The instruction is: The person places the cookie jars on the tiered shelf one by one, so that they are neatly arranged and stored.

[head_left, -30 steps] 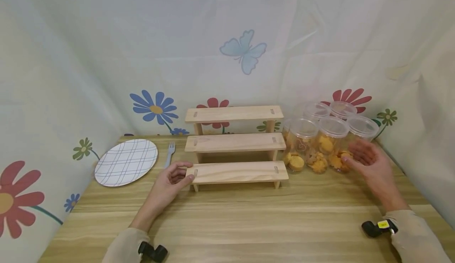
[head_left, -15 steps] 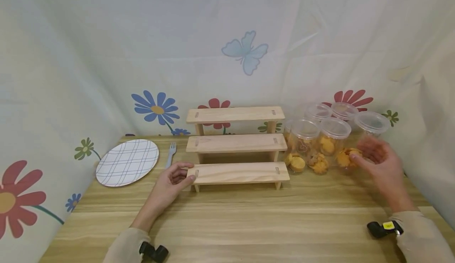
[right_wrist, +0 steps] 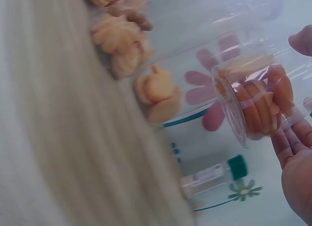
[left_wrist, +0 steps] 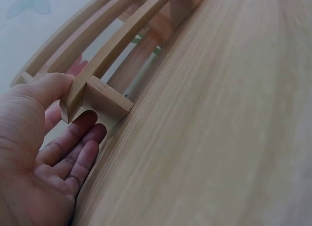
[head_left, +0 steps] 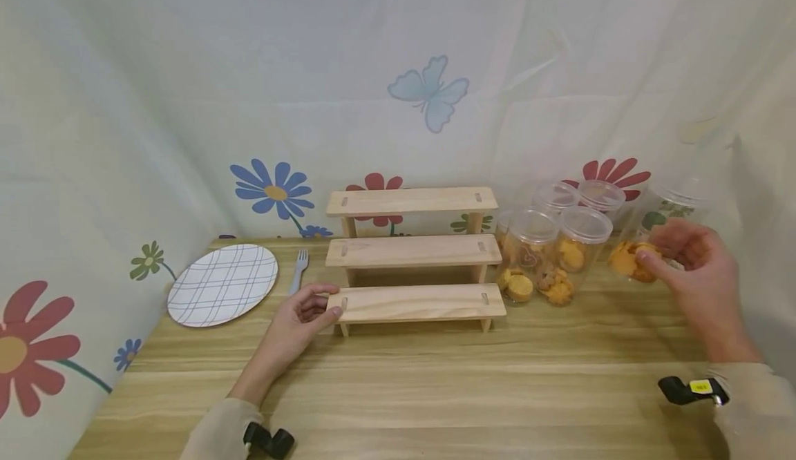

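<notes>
My left hand (head_left: 295, 325) grips the left end of the lowest step of a three-tier wooden display stand (head_left: 417, 302). In the left wrist view its thumb lies on the board's end, with several fingers loosely bent below. My right hand (head_left: 703, 280) holds a clear plastic jar (head_left: 633, 261) of orange-brown cookies, tilted and raised off the table at the far right. The right wrist view shows this jar's base (right_wrist: 234, 106) toward the camera, with fingers around its side. Other clear lidded cookie jars (head_left: 584, 225) stand grouped right of the stand.
A white plate (head_left: 222, 284) with a blue check pattern lies at the left, beside a pale blue fork (head_left: 299, 270). In the right wrist view a small bottle with a green cap (right_wrist: 238, 167) stands near the flowered backdrop (head_left: 429, 18). The wooden table (head_left: 435, 391) extends in front.
My right hand has taken the front right jar out of the group, moving it right and up while tilting it. The left hand has stayed on the stand.
</notes>
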Demonstrator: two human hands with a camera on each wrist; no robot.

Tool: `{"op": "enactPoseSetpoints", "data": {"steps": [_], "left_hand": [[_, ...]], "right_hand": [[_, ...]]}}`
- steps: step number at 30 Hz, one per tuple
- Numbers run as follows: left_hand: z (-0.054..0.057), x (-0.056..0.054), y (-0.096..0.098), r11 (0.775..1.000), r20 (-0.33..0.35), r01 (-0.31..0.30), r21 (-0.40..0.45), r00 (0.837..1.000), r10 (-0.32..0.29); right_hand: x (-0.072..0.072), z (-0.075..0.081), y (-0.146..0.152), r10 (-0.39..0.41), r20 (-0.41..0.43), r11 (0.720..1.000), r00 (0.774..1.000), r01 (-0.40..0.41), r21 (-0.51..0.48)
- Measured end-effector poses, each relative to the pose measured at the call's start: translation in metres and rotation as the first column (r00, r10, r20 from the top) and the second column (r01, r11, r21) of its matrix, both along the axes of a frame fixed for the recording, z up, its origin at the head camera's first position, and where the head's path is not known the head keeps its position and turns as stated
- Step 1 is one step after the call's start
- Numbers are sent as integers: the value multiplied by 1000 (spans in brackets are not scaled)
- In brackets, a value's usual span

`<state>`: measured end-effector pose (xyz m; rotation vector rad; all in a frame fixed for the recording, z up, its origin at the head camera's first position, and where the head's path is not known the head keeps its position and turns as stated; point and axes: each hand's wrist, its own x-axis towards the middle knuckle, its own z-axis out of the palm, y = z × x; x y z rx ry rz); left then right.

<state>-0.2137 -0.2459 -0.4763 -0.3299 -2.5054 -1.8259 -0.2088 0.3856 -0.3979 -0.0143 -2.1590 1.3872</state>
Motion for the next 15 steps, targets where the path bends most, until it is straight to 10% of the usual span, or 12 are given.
{"op": "enactPoseSetpoints", "data": {"steps": [15], "left_hand": [[-1,1,1,1000,2,-14,-17,1000,14]], "right_hand": [[-10,72,-4,-22,-87,1000,996,21,-19]]}}
